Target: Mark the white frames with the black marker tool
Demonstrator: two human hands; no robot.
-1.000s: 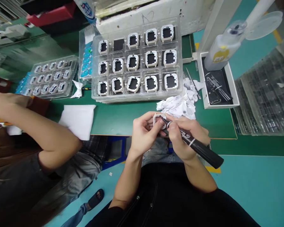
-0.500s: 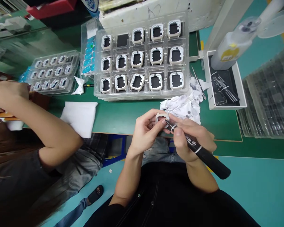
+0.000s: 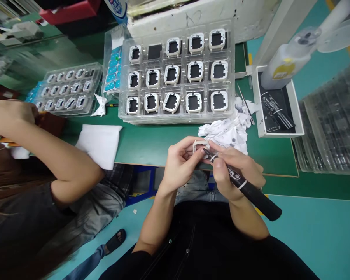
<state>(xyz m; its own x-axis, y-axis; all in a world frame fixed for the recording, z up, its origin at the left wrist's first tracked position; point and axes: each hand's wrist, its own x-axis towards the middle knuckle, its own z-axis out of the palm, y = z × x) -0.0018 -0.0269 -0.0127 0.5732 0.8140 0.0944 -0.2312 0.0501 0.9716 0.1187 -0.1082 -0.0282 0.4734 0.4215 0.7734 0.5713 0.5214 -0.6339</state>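
A green bench [image 3: 151,142] carries a stack of clear trays [image 3: 175,121], another clear tray [image 3: 71,113] farther left, a folded white cloth [image 3: 100,144] by the front edge, crumpled white wipes [image 3: 226,134] beside the stack, and an open white box [image 3: 280,134] at right.

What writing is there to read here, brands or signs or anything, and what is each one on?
"Ma": on the marker in the right hand; whatever follows can't be read.
Yellow label on the white bottle: too blurred.
Blue label at the top: too blurred.
Black lining of the white box: pale markings, too small.
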